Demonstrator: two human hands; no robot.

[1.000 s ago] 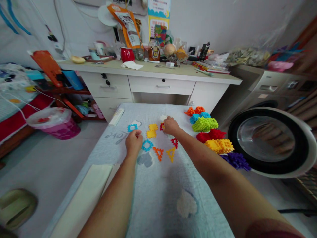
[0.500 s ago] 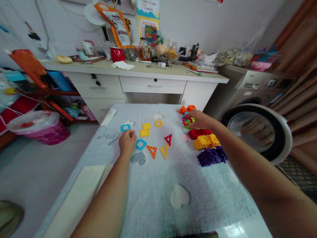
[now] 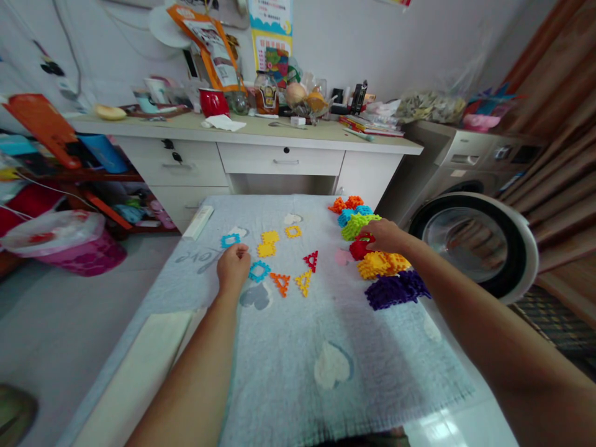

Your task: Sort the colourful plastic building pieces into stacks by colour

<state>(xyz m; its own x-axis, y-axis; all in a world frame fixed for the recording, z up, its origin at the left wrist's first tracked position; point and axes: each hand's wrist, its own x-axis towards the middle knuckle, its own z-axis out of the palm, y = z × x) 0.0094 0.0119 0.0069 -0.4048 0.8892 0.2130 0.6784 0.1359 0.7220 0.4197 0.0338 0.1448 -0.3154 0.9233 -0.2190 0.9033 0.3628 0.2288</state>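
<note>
My left hand rests on the cloth with its fingers curled together. Whatever they may hold is hidden. Beside it lie a blue square building piece and a blue ring-like piece. My right hand reaches to the red pile, its fingers closed on a red building piece. Two yellow squares, a hollow yellow square, an orange triangle, a yellow triangle and a red triangle lie mid-table.
Sorted piles run down the table's right side: orange, blue, green, yellow and purple. A white box lies at the far left corner. The washing machine's door hangs open on the right.
My right hand has moved nearer, from over the green pile to the red pile, with a red piece at its fingertips. The green and blue piles are uncovered. My left hand stays put.
</note>
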